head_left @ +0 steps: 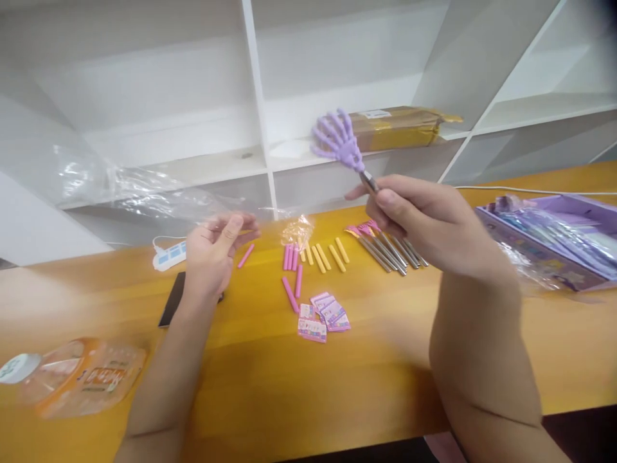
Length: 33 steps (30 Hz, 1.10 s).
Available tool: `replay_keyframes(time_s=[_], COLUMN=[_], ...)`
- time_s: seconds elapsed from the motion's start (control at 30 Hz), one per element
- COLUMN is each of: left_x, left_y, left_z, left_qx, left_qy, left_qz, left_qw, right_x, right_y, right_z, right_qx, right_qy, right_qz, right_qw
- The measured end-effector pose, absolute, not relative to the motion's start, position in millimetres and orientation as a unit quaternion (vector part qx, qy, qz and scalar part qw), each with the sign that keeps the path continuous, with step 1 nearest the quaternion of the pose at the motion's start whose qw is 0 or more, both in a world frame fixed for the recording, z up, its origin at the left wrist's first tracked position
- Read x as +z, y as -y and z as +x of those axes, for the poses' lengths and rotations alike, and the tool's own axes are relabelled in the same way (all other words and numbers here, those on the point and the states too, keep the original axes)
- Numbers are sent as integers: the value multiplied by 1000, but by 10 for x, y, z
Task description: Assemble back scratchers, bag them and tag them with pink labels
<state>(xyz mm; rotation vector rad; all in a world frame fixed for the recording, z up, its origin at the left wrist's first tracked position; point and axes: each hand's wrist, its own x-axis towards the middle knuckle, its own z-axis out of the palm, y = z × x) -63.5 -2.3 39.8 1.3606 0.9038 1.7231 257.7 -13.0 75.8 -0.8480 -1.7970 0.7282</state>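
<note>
1. One purple claw stick (340, 141) was held up above the bench (289, 399), its spread-fingered head pointing up and away. It was judged to be light, with a stiff metal shaft (369, 182) probably smooth enough to slip. The thin purple prongs looked the more fragile part, so the shaft was judged the better place for taking hold.
2. The shaft was pinched just below the head by the right grip (417, 209), thumb pressed against the bent fingers and no gap left around it.
3. The left grip (212, 247) was half curled, with the thumb brought near the fingertips; whether the clear plastic (149, 193) beside it was grasped could not be told.
4. Below and between the two, pink sticks (290, 295), yellow sticks (337, 258) and a small crumpled bag (296, 230) were laid out, with printed cards (332, 312) nearer the wearer.
5. Beneath the right grip, metal rods (385, 253) were fanned side by side; a purple box (540, 257) filled with wrapped items was placed farther right.
6. On the left, a power strip (169, 256), a dark flat object (172, 302) and a bottle lying on its side (96, 376) were seen.
</note>
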Motion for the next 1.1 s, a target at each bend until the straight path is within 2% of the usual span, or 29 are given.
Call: replay_keyframes(time_s=[0.1, 0.2, 0.97, 1.1], left_x=[468, 511, 580, 560], left_y=[37, 55, 247, 264], left_z=[-706, -754, -671, -644], left_qx=[706, 722, 668, 656], left_qy=[-336, -313, -287, -295], left_qz=[515, 507, 521, 525], left_qw=[351, 351, 447, 455], right_x=[841, 866, 886, 848], right_y=[320, 390, 321, 310], right_z=[2725, 2712, 2505, 2476], right_qx=[235, 185, 201, 202], right_qy=[827, 865, 879, 869], right_qz=[-352, -340, -315, -324], right_qw=[371, 318, 296, 314])
